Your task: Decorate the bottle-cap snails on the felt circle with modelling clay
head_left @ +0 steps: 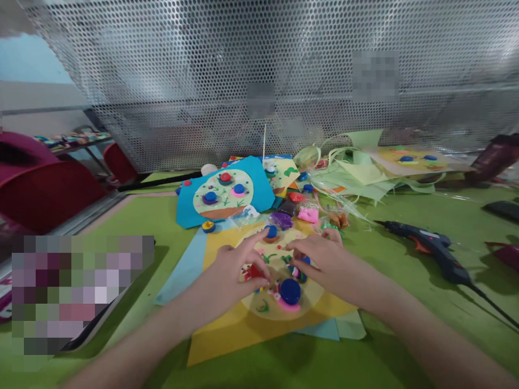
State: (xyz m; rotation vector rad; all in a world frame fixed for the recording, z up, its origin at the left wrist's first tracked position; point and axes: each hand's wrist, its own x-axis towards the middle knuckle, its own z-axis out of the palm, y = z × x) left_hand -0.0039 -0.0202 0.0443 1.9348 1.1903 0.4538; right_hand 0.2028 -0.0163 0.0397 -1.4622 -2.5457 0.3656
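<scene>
Reaching over the yellow card [227, 337], set toward the table's [138, 354] near edge probably for access, left hand [232, 268] and right hand [329, 260] have fingers apart near blue caps [290, 292].

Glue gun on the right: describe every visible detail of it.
The glue gun has a dark, navy-looking body, seemingly plastic, with an orange-red trigger and a pale marking along its side. It lies flat on the green table, its narrow, dark nozzle pointing left. A dark cord leaves the handle's end towards the lower right. The right hand is not touching it; whether it is hot cannot be seen.
</scene>
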